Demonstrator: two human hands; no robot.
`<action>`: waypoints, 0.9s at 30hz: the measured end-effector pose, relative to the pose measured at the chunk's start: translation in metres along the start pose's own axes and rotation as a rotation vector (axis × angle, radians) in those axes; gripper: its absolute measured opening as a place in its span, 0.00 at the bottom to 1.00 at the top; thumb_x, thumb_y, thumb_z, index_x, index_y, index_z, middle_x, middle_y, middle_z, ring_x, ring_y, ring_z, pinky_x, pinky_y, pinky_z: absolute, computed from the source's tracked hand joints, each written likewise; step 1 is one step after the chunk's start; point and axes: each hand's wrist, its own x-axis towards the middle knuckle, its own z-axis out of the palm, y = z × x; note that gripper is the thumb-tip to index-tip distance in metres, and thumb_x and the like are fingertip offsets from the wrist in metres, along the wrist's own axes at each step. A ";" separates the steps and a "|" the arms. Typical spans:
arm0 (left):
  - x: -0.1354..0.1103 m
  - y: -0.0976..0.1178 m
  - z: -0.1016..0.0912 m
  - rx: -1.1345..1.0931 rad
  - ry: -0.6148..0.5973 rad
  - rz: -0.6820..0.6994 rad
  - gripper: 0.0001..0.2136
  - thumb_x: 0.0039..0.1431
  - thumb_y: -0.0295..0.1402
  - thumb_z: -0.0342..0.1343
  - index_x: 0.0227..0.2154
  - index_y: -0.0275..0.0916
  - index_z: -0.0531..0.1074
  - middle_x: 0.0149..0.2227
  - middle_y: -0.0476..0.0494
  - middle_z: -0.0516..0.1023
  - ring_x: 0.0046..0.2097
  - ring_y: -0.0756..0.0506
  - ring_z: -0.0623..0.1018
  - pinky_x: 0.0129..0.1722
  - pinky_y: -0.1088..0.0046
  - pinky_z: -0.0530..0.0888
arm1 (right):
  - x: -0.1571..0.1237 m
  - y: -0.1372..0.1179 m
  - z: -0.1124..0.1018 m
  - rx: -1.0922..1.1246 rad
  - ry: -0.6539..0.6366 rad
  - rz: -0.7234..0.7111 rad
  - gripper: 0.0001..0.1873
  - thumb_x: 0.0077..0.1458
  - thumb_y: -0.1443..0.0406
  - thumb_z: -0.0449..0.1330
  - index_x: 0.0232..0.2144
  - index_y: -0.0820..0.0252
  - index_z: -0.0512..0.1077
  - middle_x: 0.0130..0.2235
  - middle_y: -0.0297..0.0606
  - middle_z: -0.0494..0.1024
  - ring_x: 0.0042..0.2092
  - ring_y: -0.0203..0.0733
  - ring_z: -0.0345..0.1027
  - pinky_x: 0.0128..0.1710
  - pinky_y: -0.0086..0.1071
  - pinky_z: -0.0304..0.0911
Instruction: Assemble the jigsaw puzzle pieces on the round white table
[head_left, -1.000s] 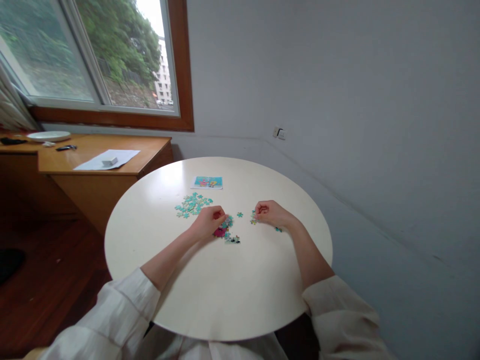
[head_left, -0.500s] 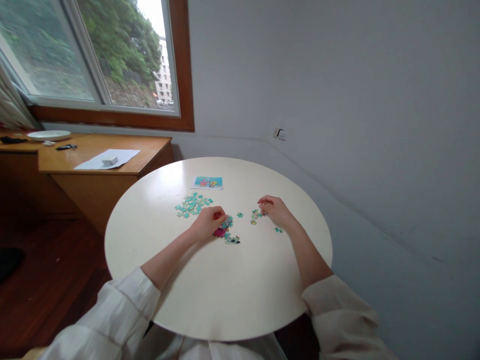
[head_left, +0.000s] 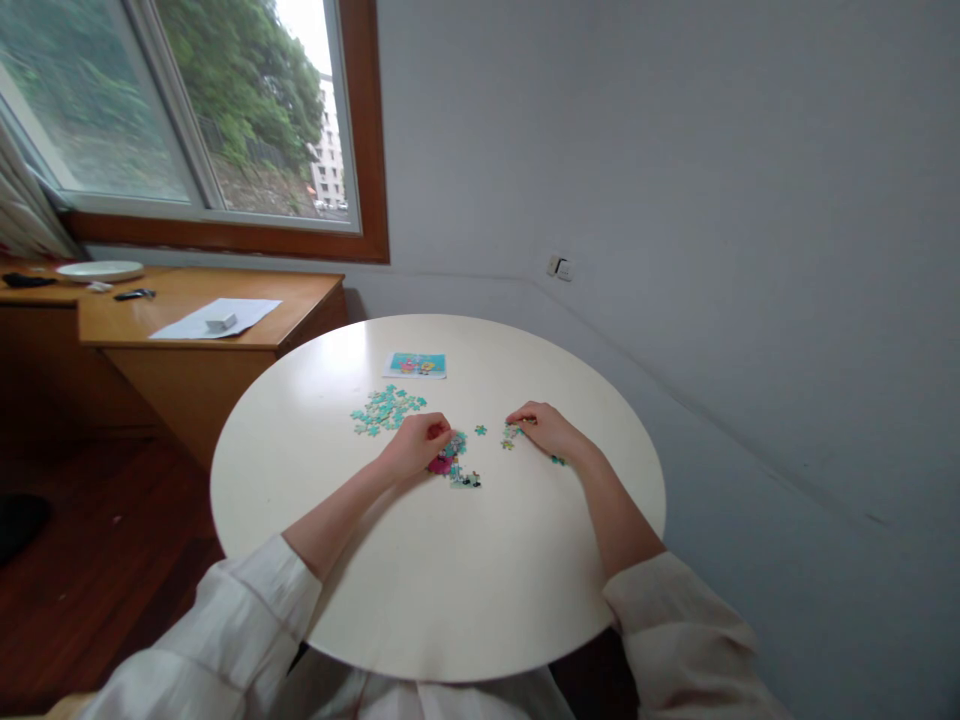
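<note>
My left hand (head_left: 415, 446) is closed in a pinch at the upper left edge of a partly joined jigsaw puzzle (head_left: 442, 465), which shows pink and teal parts. Whatever sits between its fingertips is hidden. To the right, my right hand (head_left: 553, 430) bends over a small group of jigsaw pieces (head_left: 508, 437), its fingertips together on a piece at the group's upper edge. A single teal piece (head_left: 481, 430) lies between the two hands. Another teal piece (head_left: 558, 460) shows just below my right wrist, partly covered.
Many loose teal pieces (head_left: 386, 408) lie in a heap beyond my left hand. Behind them is a picture card (head_left: 417, 365). The round white table (head_left: 420, 580) stands beside a wooden desk (head_left: 307, 305) holding paper and a small white box (head_left: 220, 322).
My right hand has come down and slightly left, its fingertips now over the small group of pieces. My left hand has stayed in place.
</note>
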 end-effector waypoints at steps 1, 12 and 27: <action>0.000 0.000 0.000 -0.003 0.001 -0.001 0.10 0.50 0.36 0.48 0.20 0.35 0.66 0.18 0.51 0.67 0.23 0.52 0.66 0.25 0.78 0.63 | -0.001 0.000 -0.001 -0.004 -0.014 -0.014 0.14 0.48 0.71 0.51 0.33 0.63 0.75 0.37 0.41 0.74 0.37 0.38 0.67 0.39 0.29 0.60; 0.001 -0.001 0.001 0.000 0.010 0.006 0.10 0.50 0.36 0.48 0.20 0.35 0.66 0.18 0.51 0.67 0.23 0.52 0.66 0.24 0.78 0.62 | -0.003 -0.004 -0.005 -0.034 -0.048 -0.003 0.10 0.45 0.66 0.58 0.31 0.61 0.76 0.34 0.41 0.76 0.35 0.39 0.67 0.35 0.30 0.61; 0.000 0.005 -0.001 0.011 0.009 -0.018 0.12 0.51 0.37 0.47 0.21 0.35 0.68 0.18 0.50 0.69 0.23 0.52 0.66 0.23 0.78 0.62 | -0.002 -0.029 0.012 0.247 0.058 -0.044 0.13 0.48 0.62 0.54 0.26 0.65 0.74 0.29 0.39 0.74 0.30 0.35 0.63 0.30 0.27 0.56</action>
